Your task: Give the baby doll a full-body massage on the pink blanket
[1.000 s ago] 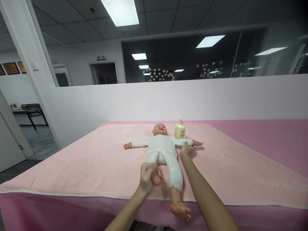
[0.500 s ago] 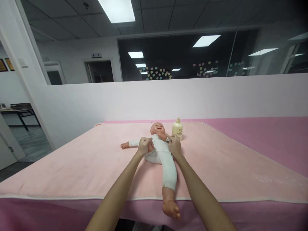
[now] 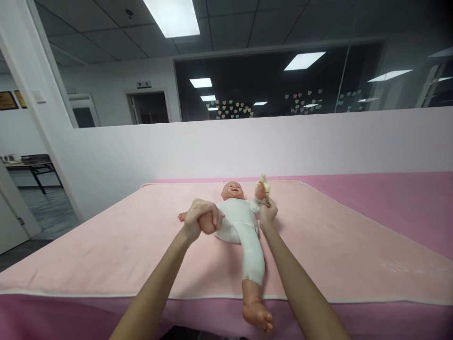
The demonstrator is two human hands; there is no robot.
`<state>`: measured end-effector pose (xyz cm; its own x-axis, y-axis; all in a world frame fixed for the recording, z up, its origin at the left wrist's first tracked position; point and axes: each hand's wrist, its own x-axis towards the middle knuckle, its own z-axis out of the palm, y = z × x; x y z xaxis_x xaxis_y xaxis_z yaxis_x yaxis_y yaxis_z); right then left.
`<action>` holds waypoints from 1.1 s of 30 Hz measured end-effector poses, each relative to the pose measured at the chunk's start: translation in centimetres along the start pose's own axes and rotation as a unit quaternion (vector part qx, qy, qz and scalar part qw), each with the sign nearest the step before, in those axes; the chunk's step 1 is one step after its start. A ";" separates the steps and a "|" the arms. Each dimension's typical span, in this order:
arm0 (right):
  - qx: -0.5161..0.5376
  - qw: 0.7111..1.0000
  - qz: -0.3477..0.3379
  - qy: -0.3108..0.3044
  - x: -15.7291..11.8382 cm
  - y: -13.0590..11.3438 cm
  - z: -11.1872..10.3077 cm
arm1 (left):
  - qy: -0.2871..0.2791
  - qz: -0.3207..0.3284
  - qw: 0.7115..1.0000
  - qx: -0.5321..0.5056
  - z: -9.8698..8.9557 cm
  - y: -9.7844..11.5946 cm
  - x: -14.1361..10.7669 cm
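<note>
A baby doll (image 3: 237, 212) in white cloth lies on its back, its head toward the wall. My left hand (image 3: 198, 216) is closed around the doll's foot (image 3: 208, 224), and that leg is bent up toward the body. On the other side, my right hand (image 3: 268, 212) grips the doll's arm near the wrist, and the doll's hand (image 3: 261, 190) points upward. Behind that hand stands a pale yellow pump bottle (image 3: 266, 185), partly covered. The doll's other leg (image 3: 253, 259) stretches toward me, its foot over the table's front edge. Its other hand (image 3: 181, 216) shows beyond my left hand.
A peach towel (image 3: 123, 250) with a white border covers much of the pink-covered table (image 3: 417, 208). A low white wall (image 3: 283, 146) with a window above it runs along the back. At the far left, a doorway shows a desk (image 3: 31, 165).
My left hand has moved left and toward me with the doll's foot. My right hand has moved right, bringing the doll's arm off its chest and up in front of the bottle.
</note>
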<state>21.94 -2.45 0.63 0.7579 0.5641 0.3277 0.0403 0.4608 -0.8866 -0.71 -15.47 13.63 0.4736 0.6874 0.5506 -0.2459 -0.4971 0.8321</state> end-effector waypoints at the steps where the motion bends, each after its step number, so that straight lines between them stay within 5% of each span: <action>1: 0.005 1.000 0.009 0.016 0.2 0.3 -0.2 | -0.027 -0.005 1.000 0.001 0.4 0.4 -1.2; 5: -0.002 0.992 0.098 0.078 0.4 1.8 -1.3 | -0.062 -0.072 0.995 -0.022 2.7 -2.7 -6.8; 8: -0.010 0.982 0.153 0.110 0.5 2.2 -1.4 | -0.012 -0.067 0.996 -0.062 3.0 -4.6 -8.2; 11: -0.027 0.997 0.036 0.064 0.2 1.3 -0.7 | 0.001 0.005 0.997 -0.075 1.3 -2.5 -5.0; 14: -0.136 0.976 -0.140 -0.093 -0.7 0.0 0.0 | -0.010 0.038 0.998 -0.039 -0.6 -0.7 0.0; 17: -0.259 0.906 -0.236 -0.238 -1.9 -0.8 0.2 | 0.070 0.008 0.997 -0.034 -1.0 -3.6 3.1; 19: -0.284 0.895 -0.243 -0.243 -2.2 -0.9 0.1 | 0.137 -0.036 0.990 -0.004 -0.7 -6.2 3.6; 21: -0.259 0.922 -0.204 -0.201 -2.0 -0.8 -0.1 | 0.154 -0.052 0.987 -0.003 -0.5 -6.7 3.5; 24: -0.185 0.979 -0.050 -0.068 -1.1 -0.2 -0.6 | 0.107 -0.013 0.994 -0.030 -0.6 -3.0 2.9; 27: -0.153 0.983 0.097 0.041 -0.2 0.7 -1.2 | 0.033 0.015 0.999 -0.034 0.0 0.1 0.6; 33: -0.150 0.955 0.234 0.099 0.5 2.2 -2.2 | 0.019 -0.105 0.993 -0.059 3.2 -5.3 -5.7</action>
<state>23.80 -2.63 -1.91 0.8460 0.5055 -0.1699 -0.1709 -0.0448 -0.9843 0.57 -18.43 5.86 0.4932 0.7899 0.3644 -0.2438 -0.2766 0.9295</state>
